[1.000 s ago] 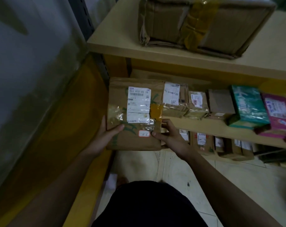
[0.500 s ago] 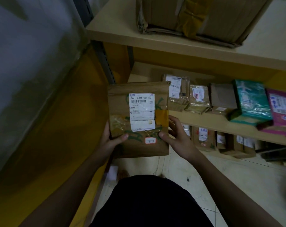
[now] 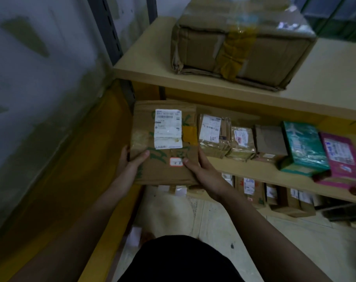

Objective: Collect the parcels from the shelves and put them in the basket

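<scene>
The flat brown parcel (image 3: 164, 143), gripped by both hands (image 3: 130, 167) (image 3: 203, 171), had been raised clear of the middle shelf (image 3: 260, 174); basket transfer remained.

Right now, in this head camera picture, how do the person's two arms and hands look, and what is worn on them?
Both forearms are bare up to the picture's edge: no sleeves show. The left hand and the right hand wear no gloves, and I see no ring, watch or bracelet, though the light is dim. A black garment covers the body at the bottom of the view.
</scene>
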